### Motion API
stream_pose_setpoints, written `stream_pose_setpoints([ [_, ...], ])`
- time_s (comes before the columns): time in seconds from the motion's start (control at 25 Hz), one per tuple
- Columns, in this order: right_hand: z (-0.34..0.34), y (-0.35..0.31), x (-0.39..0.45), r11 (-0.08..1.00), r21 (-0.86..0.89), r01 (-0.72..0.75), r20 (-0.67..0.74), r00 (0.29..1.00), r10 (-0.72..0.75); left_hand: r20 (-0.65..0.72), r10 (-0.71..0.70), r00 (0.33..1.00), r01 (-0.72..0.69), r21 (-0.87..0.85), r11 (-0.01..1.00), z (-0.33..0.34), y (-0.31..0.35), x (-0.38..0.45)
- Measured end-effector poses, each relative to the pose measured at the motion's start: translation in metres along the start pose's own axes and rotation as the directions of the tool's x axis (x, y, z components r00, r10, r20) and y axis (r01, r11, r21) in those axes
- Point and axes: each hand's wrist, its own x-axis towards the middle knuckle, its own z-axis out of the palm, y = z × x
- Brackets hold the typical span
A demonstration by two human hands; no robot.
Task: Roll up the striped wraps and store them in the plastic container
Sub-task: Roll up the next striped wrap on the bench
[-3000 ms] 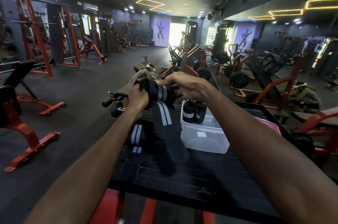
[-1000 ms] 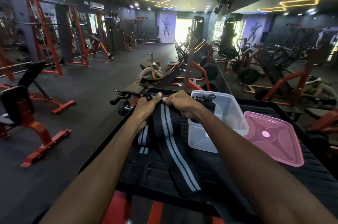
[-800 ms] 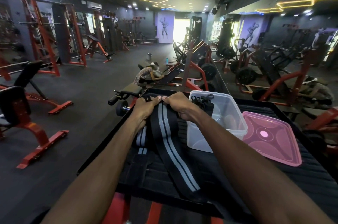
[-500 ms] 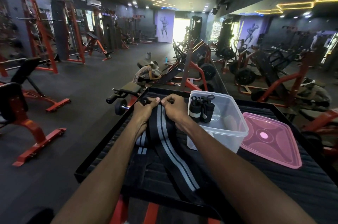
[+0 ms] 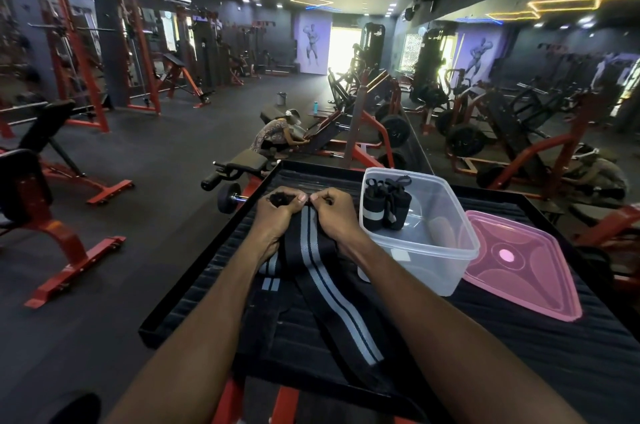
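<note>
Fingertips of our left hand [image 5: 277, 216] and right hand [image 5: 334, 212] pinch the far end of the long black grey-striped fabric wrap [image 5: 322, 271], laid flat on the black ribbed worktop [image 5: 519, 354] so the roll starts tight. The clear plastic container [image 5: 446, 250], holding rolled black wraps [image 5: 384, 207], sits just right for easy stowing.

The black grey-striped woven cloth wrap [image 5: 322, 271] looks matt; the clear plastic container [image 5: 446, 250] is smooth, faintly frosted; the pink translucent plastic lid [image 5: 526, 271] glossy; the black ribbed table [image 5: 519, 347] matt.
</note>
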Motion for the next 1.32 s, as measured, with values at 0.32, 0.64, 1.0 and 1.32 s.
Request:
stream_pose_setpoints([
  [0.32,0.001,0.010,-0.004,0.987,0.091,0.132,-0.035,0.991,-0.129,-0.018,0.022,1.000,-0.022,0.000,1.000,0.000,-0.004,0.003],
  [0.64,-0.004,0.023,0.002,0.988,0.061,0.142,0.033,0.989,-0.145,0.012,0.066,0.998,-0.067,0.096,0.993,0.001,-0.007,0.000],
  [1.0,-0.005,0.024,-0.001,0.988,0.153,0.014,0.088,0.996,-0.027,0.014,0.072,0.997,-0.073,0.077,0.994,-0.001,-0.005,-0.001],
  [1.32,-0.010,0.025,-0.006,0.982,0.106,0.158,0.013,0.987,-0.160,0.071,0.007,0.997,-0.008,0.012,1.000,0.000,-0.004,-0.004],
])
